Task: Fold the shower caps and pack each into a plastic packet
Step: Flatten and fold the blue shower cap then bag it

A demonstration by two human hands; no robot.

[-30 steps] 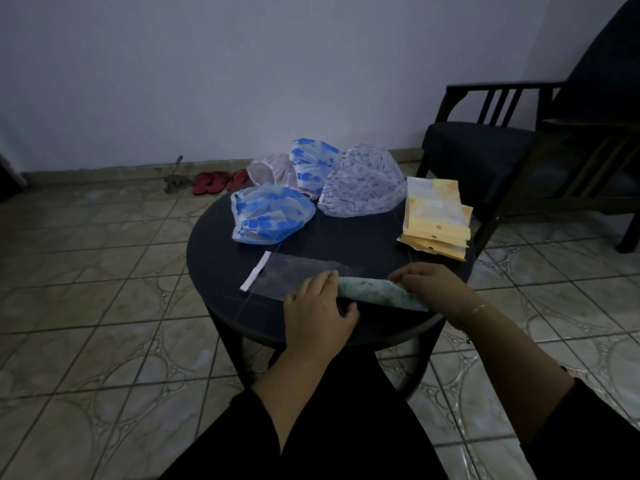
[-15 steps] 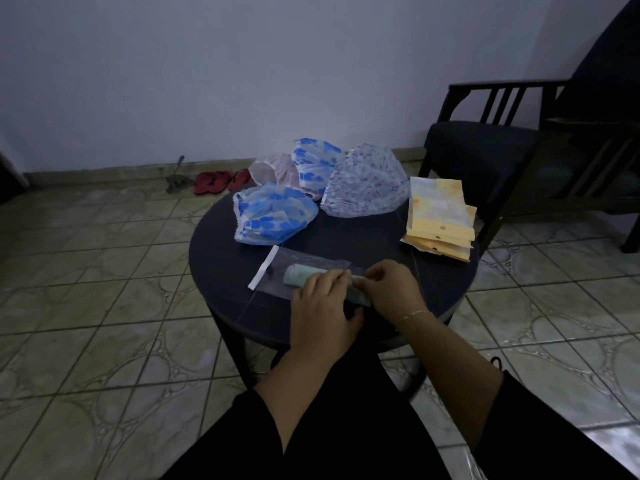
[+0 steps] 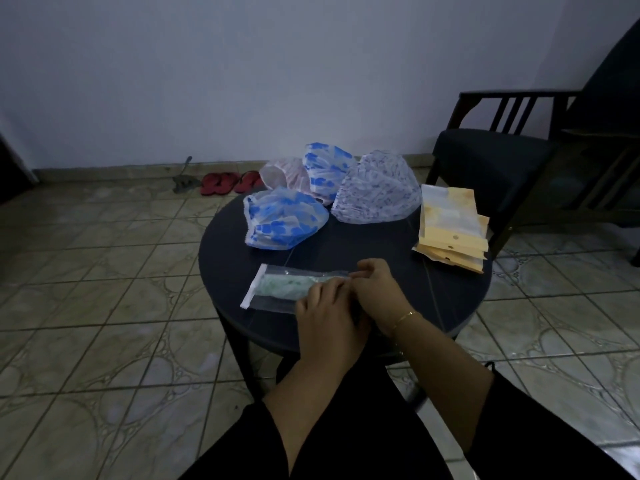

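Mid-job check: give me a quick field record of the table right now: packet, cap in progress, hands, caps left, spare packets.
packet: clear packet flat on round table
cap in progress: green folded cap inside packet
left hand: holding packet's open end
right hand: fingers at packet mouth
caps left: four unfolded caps at table's far side
spare packets: yellow stack, right side

Dk armchair (image 3: 512, 168), red sandals (image 3: 230, 182)

The near end of the clear packet (image 3: 277, 289) and of the folded green cap (image 3: 287, 286) inside it lies hidden beneath the left hand (image 3: 325, 317) and right hand (image 3: 377, 292). Fingertips of both hands are obscured. The armchair (image 3: 519, 161) is cut off at the right edge. The pink cap (image 3: 282, 174) is partly covered by the blue caps.
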